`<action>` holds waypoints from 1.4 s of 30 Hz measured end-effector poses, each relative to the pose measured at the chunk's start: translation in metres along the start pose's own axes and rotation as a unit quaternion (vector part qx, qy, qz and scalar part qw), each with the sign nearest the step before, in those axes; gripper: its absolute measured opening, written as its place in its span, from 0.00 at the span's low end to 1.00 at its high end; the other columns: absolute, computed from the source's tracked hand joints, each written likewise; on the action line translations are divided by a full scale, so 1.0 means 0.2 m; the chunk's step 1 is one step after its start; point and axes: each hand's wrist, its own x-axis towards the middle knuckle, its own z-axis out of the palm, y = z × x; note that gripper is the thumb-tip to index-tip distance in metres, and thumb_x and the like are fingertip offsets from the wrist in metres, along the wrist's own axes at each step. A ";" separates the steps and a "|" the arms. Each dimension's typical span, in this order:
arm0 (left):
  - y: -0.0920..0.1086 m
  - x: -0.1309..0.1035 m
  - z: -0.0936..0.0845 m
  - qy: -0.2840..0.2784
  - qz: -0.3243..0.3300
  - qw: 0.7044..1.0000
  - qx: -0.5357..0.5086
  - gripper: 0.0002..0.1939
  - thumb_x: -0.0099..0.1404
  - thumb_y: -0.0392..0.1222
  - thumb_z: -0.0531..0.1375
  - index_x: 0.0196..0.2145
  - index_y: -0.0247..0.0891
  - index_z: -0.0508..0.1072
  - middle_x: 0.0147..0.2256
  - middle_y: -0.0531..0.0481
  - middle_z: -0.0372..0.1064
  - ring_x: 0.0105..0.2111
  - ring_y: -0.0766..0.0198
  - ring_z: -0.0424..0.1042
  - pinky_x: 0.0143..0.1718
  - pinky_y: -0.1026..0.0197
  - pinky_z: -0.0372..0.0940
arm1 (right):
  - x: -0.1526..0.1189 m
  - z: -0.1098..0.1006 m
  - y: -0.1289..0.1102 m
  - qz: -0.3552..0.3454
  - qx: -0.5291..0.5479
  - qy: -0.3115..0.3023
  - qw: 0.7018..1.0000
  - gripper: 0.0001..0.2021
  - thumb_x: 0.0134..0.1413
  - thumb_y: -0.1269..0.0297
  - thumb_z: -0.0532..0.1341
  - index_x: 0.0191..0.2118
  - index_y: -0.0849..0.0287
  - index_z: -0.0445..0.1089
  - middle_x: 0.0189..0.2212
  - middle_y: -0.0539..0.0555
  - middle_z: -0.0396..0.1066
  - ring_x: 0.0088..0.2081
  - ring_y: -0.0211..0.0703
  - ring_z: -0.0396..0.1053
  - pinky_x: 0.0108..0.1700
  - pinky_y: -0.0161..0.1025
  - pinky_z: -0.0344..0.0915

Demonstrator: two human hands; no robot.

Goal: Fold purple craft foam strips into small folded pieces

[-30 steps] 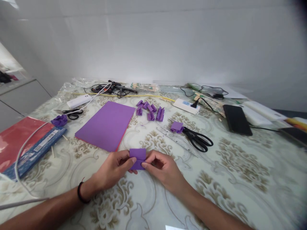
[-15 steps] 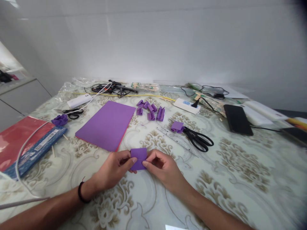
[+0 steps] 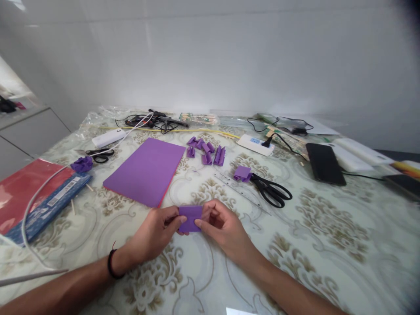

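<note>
While the small purple paper (image 3: 190, 214) is held off the near corner of the sheet stack (image 3: 144, 173), to its right, the left hand (image 3: 155, 229) pinches one edge and the right hand (image 3: 226, 227) the other, thumbs on top. The step in hand is judged to be folding; the next move calls for even thumb pressure along the crease. Right of the stack lie folded pieces (image 3: 207, 148) and, farther out, black-handled scissors (image 3: 271, 191); left of it, crumpled purple paper (image 3: 82, 164).

There sits 1 black plug (image 3: 267, 142) in the white power strip (image 3: 250, 144), a black phone (image 3: 324, 164) lying off right, a yellow cord (image 3: 179, 130) running past tangled cables (image 3: 147, 121).
</note>
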 end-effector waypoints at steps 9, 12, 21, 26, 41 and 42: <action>0.00 0.00 0.00 0.013 -0.002 1.000 -0.002 0.21 0.71 0.49 0.58 0.22 0.39 0.61 0.19 0.58 0.55 0.21 0.68 0.53 0.24 0.63 0.48 | 0.01 -0.01 0.01 0.001 -0.008 -0.031 1.000 0.14 0.58 0.53 0.68 0.39 0.56 0.67 0.30 0.48 0.67 0.33 0.41 0.66 0.38 0.38 0.63; -0.02 0.00 0.01 0.015 -0.007 1.000 -0.012 0.20 0.71 0.49 0.58 0.23 0.39 0.62 0.20 0.57 0.56 0.22 0.68 0.54 0.24 0.63 0.49 | 0.00 -0.01 0.01 -0.005 -0.020 -0.034 0.999 0.14 0.60 0.53 0.67 0.40 0.55 0.65 0.29 0.47 0.66 0.33 0.41 0.66 0.37 0.38 0.62; -0.01 0.00 0.02 -0.005 0.014 0.963 -0.270 0.13 0.69 0.45 0.64 0.44 0.42 0.63 0.30 0.56 0.72 0.32 0.65 0.72 0.34 0.65 0.64 | -0.01 -0.01 0.02 -0.017 -0.010 -0.010 1.000 0.14 0.59 0.52 0.68 0.44 0.53 0.68 0.29 0.48 0.68 0.33 0.42 0.68 0.37 0.38 0.65; -0.04 0.00 0.02 -0.045 0.010 0.967 -0.251 0.10 0.70 0.47 0.64 0.38 0.37 0.73 0.31 0.51 0.74 0.32 0.65 0.71 0.35 0.64 0.64 | 0.00 -0.01 0.02 -0.025 -0.032 -0.006 0.999 0.11 0.57 0.53 0.69 0.36 0.55 0.75 0.31 0.51 0.74 0.34 0.44 0.71 0.40 0.40 0.68; 0.01 -0.02 -0.04 -0.008 -0.001 0.982 -0.188 0.22 0.75 0.55 0.55 0.40 0.40 0.85 0.36 0.48 0.82 0.37 0.57 0.76 0.40 0.60 0.67 | 0.01 -0.02 0.04 0.002 0.005 0.054 0.999 0.11 0.50 0.54 0.73 0.33 0.55 0.80 0.23 0.48 0.68 0.26 0.39 0.62 0.30 0.38 0.59; 0.01 -0.02 -0.05 -0.013 -0.001 0.980 -0.200 0.22 0.75 0.54 0.54 0.42 0.41 0.85 0.38 0.48 0.81 0.38 0.57 0.76 0.41 0.60 0.67 | 0.01 -0.02 0.03 0.003 0.003 0.057 0.998 0.11 0.50 0.54 0.73 0.33 0.55 0.80 0.23 0.48 0.69 0.26 0.39 0.62 0.30 0.37 0.59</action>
